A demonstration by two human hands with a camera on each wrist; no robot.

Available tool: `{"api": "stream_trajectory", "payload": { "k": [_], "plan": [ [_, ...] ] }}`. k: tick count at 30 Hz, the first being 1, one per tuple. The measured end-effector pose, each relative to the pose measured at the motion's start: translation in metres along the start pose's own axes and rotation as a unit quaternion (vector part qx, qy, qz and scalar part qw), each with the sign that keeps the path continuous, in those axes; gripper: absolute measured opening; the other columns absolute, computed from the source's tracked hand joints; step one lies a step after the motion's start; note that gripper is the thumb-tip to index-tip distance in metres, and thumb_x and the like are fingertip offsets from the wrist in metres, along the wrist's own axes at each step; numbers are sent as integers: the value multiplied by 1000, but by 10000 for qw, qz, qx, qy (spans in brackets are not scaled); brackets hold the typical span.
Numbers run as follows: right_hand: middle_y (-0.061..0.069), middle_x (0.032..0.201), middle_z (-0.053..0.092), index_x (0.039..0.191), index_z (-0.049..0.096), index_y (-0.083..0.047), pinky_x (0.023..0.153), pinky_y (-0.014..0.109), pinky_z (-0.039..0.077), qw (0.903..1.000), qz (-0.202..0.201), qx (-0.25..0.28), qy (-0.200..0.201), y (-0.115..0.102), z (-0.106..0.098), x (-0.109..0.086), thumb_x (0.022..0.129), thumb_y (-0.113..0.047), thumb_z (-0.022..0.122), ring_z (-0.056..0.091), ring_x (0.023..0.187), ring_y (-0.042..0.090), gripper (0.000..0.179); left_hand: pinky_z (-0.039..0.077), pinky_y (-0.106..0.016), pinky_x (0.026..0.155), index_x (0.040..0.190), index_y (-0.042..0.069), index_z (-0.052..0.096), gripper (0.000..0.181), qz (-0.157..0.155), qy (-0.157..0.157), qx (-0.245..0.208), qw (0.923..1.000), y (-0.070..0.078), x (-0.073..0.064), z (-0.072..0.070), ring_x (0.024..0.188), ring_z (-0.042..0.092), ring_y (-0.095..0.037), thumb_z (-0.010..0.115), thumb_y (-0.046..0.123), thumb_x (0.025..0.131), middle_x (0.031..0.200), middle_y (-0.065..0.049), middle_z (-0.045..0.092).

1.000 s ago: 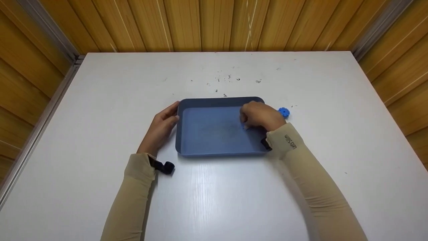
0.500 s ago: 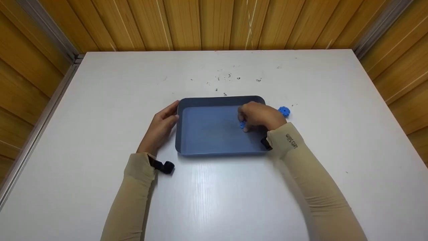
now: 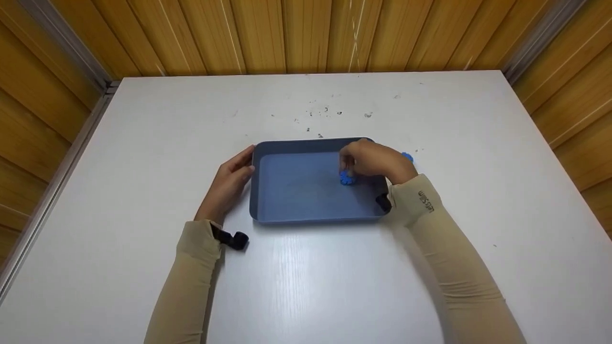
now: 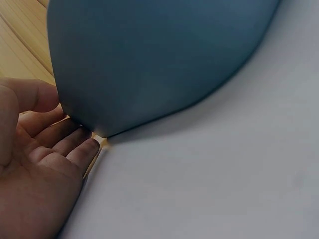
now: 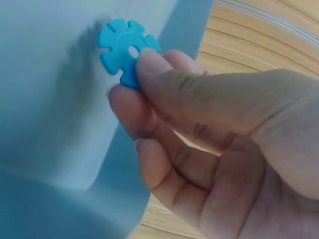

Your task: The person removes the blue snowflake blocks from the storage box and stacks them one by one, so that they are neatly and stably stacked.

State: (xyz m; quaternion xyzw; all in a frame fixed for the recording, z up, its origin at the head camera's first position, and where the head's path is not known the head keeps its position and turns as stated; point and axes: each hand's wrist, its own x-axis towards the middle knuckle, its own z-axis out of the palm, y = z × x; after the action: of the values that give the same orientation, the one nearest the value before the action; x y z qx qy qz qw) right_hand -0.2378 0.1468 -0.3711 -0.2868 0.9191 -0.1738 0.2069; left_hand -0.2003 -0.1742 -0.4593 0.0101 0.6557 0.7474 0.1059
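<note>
My right hand (image 3: 373,157) is over the right part of a shallow blue-grey tray (image 3: 258,191). Between thumb and fingertips it pinches a blue notched disc (image 5: 119,42), a plastic interlocking toy piece with a central hole; its slotted edge points toward the tray floor. The right wrist view shows the thumb across one face. My left hand (image 3: 228,181) rests against the outer left side of the tray. In the left wrist view, the thumb and relaxed fingertips (image 4: 89,144) meet the tray's outer wall. A second blue disc (image 3: 407,156) lies right of the tray, partly hidden behind the right hand.
A white table (image 3: 306,282) with dark specks and worn marks beyond the tray carries everything. Yellow wood-look panels (image 3: 306,38) stand along its back and sides. Black wrist cameras (image 3: 238,241) sit at both sleeve cuffs.
My right hand has risen slightly and shifted right, and the pinched disc shows more below the fingertips. The second disc is now partly covered by that hand. My left hand stays in place.
</note>
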Motion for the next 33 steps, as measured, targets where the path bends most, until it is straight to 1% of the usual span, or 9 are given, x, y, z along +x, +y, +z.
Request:
{"api": "stream_trajectory", "payload": {
  "k": [4, 9, 13, 18, 21, 24, 26, 31, 33],
  "plan": [
    [8, 89, 67, 90, 67, -5, 67, 29, 45, 9998, 32, 151, 91, -1, -7, -6, 86, 2, 64, 54, 77, 19, 9, 24, -30, 119, 151, 8, 30, 57, 28, -47, -102, 9999, 0, 0, -1, 146, 26, -15, 43, -1, 96, 158, -7, 29],
    [6, 92, 68, 93, 67, -6, 63, 28, 47, 9987, 94, 391, 305, 1, -14, -13, 88, -2, 64, 56, 75, 18, 7, 24, -31, 119, 151, 6, 29, 58, 116, -111, -332, 9993, -2, 0, -3, 146, 25, -16, 42, -4, 95, 158, -9, 28],
    [8, 92, 69, 95, 67, -5, 64, 30, 48, 9966, 123, 636, 509, 6, -17, -20, 89, -1, 63, 60, 76, 20, 8, 23, -31, 119, 150, 6, 30, 58, 155, -110, -298, 9994, -2, -1, -4, 146, 26, -16, 43, -3, 95, 158, -9, 28],
    [11, 94, 69, 96, 67, -4, 70, 32, 52, 9930, 149, 841, 811, 15, -19, -28, 89, 1, 62, 65, 82, 22, 9, 24, -31, 119, 150, 6, 31, 57, 173, -103, -261, 9995, -2, -1, -4, 146, 26, -16, 43, -3, 95, 157, -9, 29],
    [11, 95, 70, 96, 68, -5, 67, 31, 50, 9909, 185, 815, 1054, 22, -20, -33, 89, 0, 63, 64, 82, 22, 10, 24, -30, 119, 150, 6, 31, 57, 186, -111, -252, 9994, -2, -1, -4, 146, 26, -16, 43, -3, 95, 157, -9, 29],
    [11, 96, 70, 99, 69, -6, 60, 29, 46, 9875, 368, 916, 1230, 28, -21, -37, 90, -2, 63, 63, 81, 24, 11, 24, -30, 119, 150, 6, 31, 57, 192, -112, -249, 9994, -2, -1, -4, 146, 26, -15, 43, -2, 95, 157, -8, 29],
    [11, 96, 71, 101, 69, -6, 60, 28, 46, 9846, 512, 1009, 1332, 32, -22, -39, 90, -3, 63, 64, 82, 26, 13, 24, -30, 119, 150, 6, 31, 57, 200, -101, -227, 9995, -2, -1, -5, 146, 26, -15, 43, -2, 95, 157, -9, 29],
    [14, 97, 69, 104, 69, -5, 71, 29, 49, 9767, 795, 1235, 1565, 41, -21, -45, 91, -4, 62, 69, 86, 30, 15, 23, -31, 119, 150, 7, 32, 57, 193, -78, -141, 9997, -3, -1, -5, 146, 25, -15, 43, -2, 95, 157, -8, 29],
    [14, 99, 68, 105, 69, -5, 73, 31, 50, 9735, 915, 1294, 1651, 45, -21, -48, 91, -4, 61, 69, 87, 30, 15, 23, -31, 119, 150, 7, 32, 57, 182, -84, -117, 9997, -3, -1, -4, 146, 25, -15, 43, -2, 95, 158, -7, 29]
  ]
}}
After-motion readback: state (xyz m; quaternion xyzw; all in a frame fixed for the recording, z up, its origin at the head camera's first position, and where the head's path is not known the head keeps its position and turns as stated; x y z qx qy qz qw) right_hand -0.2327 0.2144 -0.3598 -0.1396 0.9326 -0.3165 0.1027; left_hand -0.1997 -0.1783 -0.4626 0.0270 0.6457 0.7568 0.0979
